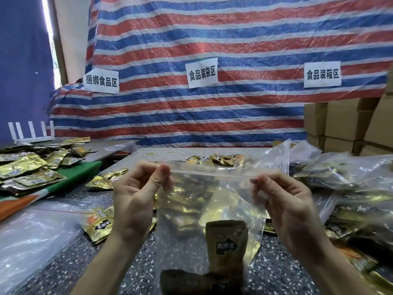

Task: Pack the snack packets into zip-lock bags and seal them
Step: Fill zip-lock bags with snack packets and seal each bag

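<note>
Head view: where's the clear plastic zip-lock bag [214, 188]?
— Above the speckled grey table [131, 271], gold foil snack packets [187, 201] inside; left hand [134, 201] and right hand [285, 205] pinch its top corners.

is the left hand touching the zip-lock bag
Touching. The head view shows the left hand pinching the top corner of the zip-lock bag between thumb and finger.

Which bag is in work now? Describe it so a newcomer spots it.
Below the middle white sign on the striped tarp, the left hand and right hand hold one clear zip-lock bag. Unlike the filled bags piled at right, it hangs upright, pinched at both zip ends.
</note>
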`<state>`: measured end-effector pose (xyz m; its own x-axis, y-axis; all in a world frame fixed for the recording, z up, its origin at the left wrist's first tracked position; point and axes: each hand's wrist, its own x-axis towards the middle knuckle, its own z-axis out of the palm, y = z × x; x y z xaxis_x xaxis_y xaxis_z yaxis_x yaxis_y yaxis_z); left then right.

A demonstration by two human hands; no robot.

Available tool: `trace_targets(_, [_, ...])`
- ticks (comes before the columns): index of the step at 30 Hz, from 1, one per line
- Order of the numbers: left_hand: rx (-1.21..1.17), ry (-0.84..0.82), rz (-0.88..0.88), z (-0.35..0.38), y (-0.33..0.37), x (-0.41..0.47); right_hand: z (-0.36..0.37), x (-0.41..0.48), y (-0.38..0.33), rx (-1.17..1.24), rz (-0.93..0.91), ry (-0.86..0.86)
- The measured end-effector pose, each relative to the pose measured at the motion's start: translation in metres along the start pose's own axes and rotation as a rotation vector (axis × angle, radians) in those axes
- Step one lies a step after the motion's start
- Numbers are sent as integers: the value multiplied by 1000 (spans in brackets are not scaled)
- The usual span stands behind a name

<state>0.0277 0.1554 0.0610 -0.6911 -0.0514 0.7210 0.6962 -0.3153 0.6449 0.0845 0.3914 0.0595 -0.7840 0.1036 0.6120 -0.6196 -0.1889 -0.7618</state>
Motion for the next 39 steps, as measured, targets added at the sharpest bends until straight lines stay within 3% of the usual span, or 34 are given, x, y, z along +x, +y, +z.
trace_targets(5, [86,-21,43,4,-2,-1,-1,1,-1,-119,27,-6])
trace_targets(9, [184,-81,136,10,6,0,9,7,-20,-489,-58,21])
trace_targets(12, [177,-122,159,15,16,1,29,15,-50,-901,-210,-123])
trace_targets(14, [174,-146,179,19,22,0,47,21,-70,-1133,-214,-289])
trace_targets(18, [180,-169,201,22,29,-2,79,26,-91,-1344,-196,-463])
trace_targets(27, [151,-275,121,18,47,-6,88,27,-101,-1202,-144,-464])
trace_targets(33, [442,-419,157,16,51,-8,91,26,-101,-1323,-138,-513])
trace_targets(39, [464,-330,251,13,53,-11,92,26,-98,-1307,-165,-562])
